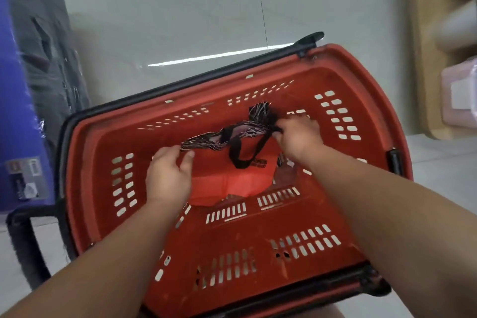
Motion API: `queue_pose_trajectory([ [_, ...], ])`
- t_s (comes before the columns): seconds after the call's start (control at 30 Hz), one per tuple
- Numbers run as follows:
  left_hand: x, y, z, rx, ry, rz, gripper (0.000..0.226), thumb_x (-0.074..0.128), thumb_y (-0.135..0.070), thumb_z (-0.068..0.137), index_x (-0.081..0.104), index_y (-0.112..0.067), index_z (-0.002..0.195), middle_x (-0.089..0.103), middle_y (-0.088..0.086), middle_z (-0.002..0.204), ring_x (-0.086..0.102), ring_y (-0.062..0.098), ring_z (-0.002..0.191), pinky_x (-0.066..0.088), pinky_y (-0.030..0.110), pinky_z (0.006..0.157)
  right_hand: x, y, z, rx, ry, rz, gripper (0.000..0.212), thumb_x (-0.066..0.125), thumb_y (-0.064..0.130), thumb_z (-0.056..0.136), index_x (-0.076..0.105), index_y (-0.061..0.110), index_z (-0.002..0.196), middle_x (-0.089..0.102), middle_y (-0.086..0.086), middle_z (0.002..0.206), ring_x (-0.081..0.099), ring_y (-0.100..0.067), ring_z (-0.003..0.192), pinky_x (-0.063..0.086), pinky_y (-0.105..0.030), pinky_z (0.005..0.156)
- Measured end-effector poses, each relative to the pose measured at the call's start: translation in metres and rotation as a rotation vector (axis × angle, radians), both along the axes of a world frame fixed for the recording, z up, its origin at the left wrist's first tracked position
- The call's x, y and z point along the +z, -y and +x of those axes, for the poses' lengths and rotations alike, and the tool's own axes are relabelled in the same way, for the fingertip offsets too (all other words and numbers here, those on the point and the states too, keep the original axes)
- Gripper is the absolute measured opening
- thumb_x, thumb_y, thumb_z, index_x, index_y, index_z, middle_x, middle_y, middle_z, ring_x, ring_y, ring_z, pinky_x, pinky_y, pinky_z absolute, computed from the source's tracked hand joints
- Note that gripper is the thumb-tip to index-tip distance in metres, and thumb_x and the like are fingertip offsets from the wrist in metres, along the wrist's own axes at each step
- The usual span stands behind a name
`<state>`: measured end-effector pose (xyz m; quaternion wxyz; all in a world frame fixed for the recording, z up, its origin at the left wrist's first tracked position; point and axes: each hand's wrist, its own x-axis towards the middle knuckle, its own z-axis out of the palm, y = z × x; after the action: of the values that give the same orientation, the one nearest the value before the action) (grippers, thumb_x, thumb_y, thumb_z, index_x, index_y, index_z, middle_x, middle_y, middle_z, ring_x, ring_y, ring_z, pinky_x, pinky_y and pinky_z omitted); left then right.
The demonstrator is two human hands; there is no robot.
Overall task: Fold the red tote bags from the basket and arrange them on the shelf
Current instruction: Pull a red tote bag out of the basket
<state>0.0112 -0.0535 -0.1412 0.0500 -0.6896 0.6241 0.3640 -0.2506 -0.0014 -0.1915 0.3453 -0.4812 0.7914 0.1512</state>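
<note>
Near the middle of the basket (258, 235) floor, one red tote bag (232, 183) is shown lying unfolded, its black strap (238, 157) looped over the upper face. No folded bag is visible, and the wooden unit (426, 59) beyond the basket's right rim is too blurred to be read. At least this bag is judged still to be lifted, folded and shelved. Both arms are extended down into the basket. The bag's upper left corner is pinched by the left hand (167, 175). Dark striped fabric (258, 113) towards the far wall is gripped by the curled fingers of the right hand (296, 137).
</note>
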Motion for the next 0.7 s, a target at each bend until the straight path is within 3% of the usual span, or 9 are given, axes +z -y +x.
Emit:
queue_pose_trajectory([
  [0.1, 0.017, 0.004, 0.002, 0.059, -0.087, -0.012, 0.045, 0.051, -0.041, 0.099, 0.060, -0.010, 0.129, 0.063, 0.008, 0.130, 0.056, 0.025, 0.123, 0.040, 0.037, 0.108, 0.017, -0.010, -0.001, -0.058, 0.070, -0.097, 0.027, 0.047, 0.042, 0.099, 0.063, 0.024, 0.113, 0.065, -0.003, 0.112, 0.055, -0.031, 0.114, 0.039, -0.040, 0.090],
  [0.2, 0.053, 0.007, 0.005, 0.055, -0.150, -0.066, 0.029, 0.050, -0.037, 0.100, 0.064, -0.013, 0.108, 0.070, 0.000, 0.101, 0.062, 0.019, 0.096, 0.045, 0.031, 0.086, 0.051, -0.021, -0.001, -0.218, 0.240, -0.187, 0.021, 0.054, 0.038, 0.097, 0.065, 0.021, 0.104, 0.067, -0.003, 0.092, 0.063, -0.029, 0.093, 0.040, -0.032, 0.073],
  [0.37, 0.147, 0.008, 0.017, 0.020, -0.263, -0.125, 0.021, 0.052, -0.031, 0.100, 0.061, -0.016, 0.089, 0.065, -0.005, 0.083, 0.058, 0.016, 0.080, 0.042, 0.032, 0.074, 0.154, -0.031, -0.001, -0.213, 0.340, -0.233, 0.015, 0.058, 0.035, 0.096, 0.058, 0.031, 0.081, 0.059, 0.009, 0.074, 0.058, -0.024, 0.080, 0.040, -0.033, 0.067],
  [0.47, 0.213, 0.015, 0.027, 0.041, -0.337, -0.141, 0.028, 0.053, -0.036, 0.098, 0.054, -0.017, 0.077, 0.058, -0.006, 0.069, 0.051, 0.014, 0.067, 0.042, 0.036, 0.066, 0.231, -0.034, -0.001, -0.189, 0.327, -0.305, 0.018, 0.062, 0.042, 0.092, 0.062, 0.028, 0.081, 0.059, 0.011, 0.074, 0.058, -0.021, 0.079, 0.040, -0.033, 0.066],
  [0.57, 0.291, 0.020, 0.036, 0.113, -0.429, -0.142, 0.031, 0.052, -0.041, 0.096, 0.057, -0.016, 0.078, 0.060, -0.001, 0.069, 0.049, 0.013, 0.063, 0.045, 0.039, 0.065, 0.314, -0.037, -0.004, -0.240, 0.258, -0.376, 0.023, 0.070, 0.051, 0.083, 0.062, 0.029, 0.080, 0.062, 0.011, 0.079, 0.058, -0.017, 0.080, 0.045, -0.033, 0.069],
  [0.63, 0.351, 0.021, 0.042, 0.176, -0.511, -0.149, 0.028, 0.053, -0.037, 0.096, 0.060, -0.015, 0.079, 0.057, 0.000, 0.068, 0.047, 0.013, 0.063, 0.041, 0.036, 0.062, 0.371, -0.041, -0.007, -0.380, 0.279, -0.414, 0.025, 0.079, 0.048, 0.076, 0.065, 0.027, 0.080, 0.065, 0.014, 0.079, 0.060, -0.011, 0.079, 0.045, -0.030, 0.070],
  [0.7, 0.410, 0.021, 0.048, 0.240, -0.587, -0.147, 0.027, 0.054, -0.036, 0.096, 0.063, -0.014, 0.082, 0.057, 0.002, 0.069, 0.047, 0.015, 0.064, 0.041, 0.035, 0.063, 0.426, -0.048, -0.006, -0.624, 0.460, -0.491, 0.023, 0.084, 0.037, 0.074, 0.069, 0.021, 0.080, 0.071, 0.009, 0.076, 0.065, -0.010, 0.072, 0.051, -0.027, 0.066],
])
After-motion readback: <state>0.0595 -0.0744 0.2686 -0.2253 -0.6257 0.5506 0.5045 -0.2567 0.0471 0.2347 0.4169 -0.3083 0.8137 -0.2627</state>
